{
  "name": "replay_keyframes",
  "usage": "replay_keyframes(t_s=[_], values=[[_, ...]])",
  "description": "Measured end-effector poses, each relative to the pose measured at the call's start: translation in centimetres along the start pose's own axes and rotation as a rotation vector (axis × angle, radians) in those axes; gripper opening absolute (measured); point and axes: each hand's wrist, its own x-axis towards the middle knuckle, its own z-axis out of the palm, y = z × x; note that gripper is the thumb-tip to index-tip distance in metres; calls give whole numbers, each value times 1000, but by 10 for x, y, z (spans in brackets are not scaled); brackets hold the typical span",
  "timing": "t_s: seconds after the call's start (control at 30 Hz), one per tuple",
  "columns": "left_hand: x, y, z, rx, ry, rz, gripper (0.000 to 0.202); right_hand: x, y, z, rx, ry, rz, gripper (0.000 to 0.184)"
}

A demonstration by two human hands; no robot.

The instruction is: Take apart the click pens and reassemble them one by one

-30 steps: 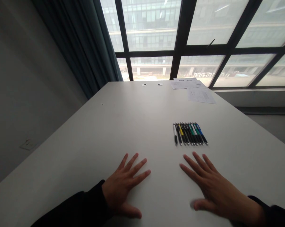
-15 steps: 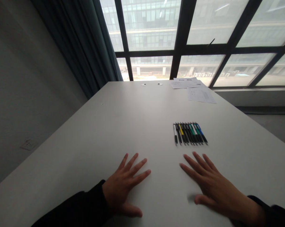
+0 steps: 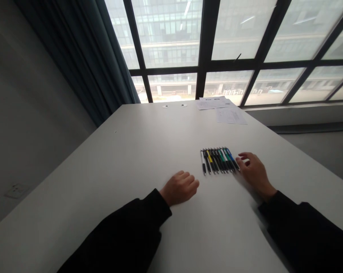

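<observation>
The grip of the bare left hand (image 3: pixel 180 188) is clenched into a loose fist; that of the bare right hand (image 3: pixel 253 170) is released, thumb and fingers curved and slightly apart.

At far left, a pale wall socket (image 3: pixel 17 190) sits low on a grey wall (image 3: pixel 23 125), with a dark blue, pleated fabric curtain (image 3: pixel 83 57) hanging beside a wide, black-framed glass window (image 3: pixel 168 34). Below the window spreads a white, smooth-topped table (image 3: pixel 148 151). A loose black sleeve (image 3: pixel 122 231) reaches across it to the left fist, which is just short of the pens.

Right of that fist, a tight row of slim plastic pens with black lower barrels (image 3: pixel 219 160) lies on the table, tips towards the person: a white one at the left end, then black, yellow, more black, green and white, with blue at the right end. Beyond them, white printed paper sheets (image 3: pixel 231 116) overlap near the table's far edge.

The right hand is beside the blue pen (image 3: pixel 229 154); whether its fingertips touch it, I cannot tell.
</observation>
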Motion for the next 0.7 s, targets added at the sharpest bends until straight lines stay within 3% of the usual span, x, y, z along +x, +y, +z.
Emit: replay_keyframes(t_s=[0.07,0.13,0.33,0.5,0.7], values=[[25,-1,14,-61,-44,-92,19,8,0,8,-22,-4,-27,32],[47,-1,28,-159,-42,-169,41,15,1,16,-49,-23,-76,30],[93,-3,59,-322,-154,-170,81,26,5,31,-137,-79,-132,21],[106,-10,73,-387,-282,-124,86,30,5,36,-156,-110,-138,22],[106,-11,76,-402,-283,-147,75,33,6,42,-165,-133,-130,19]])
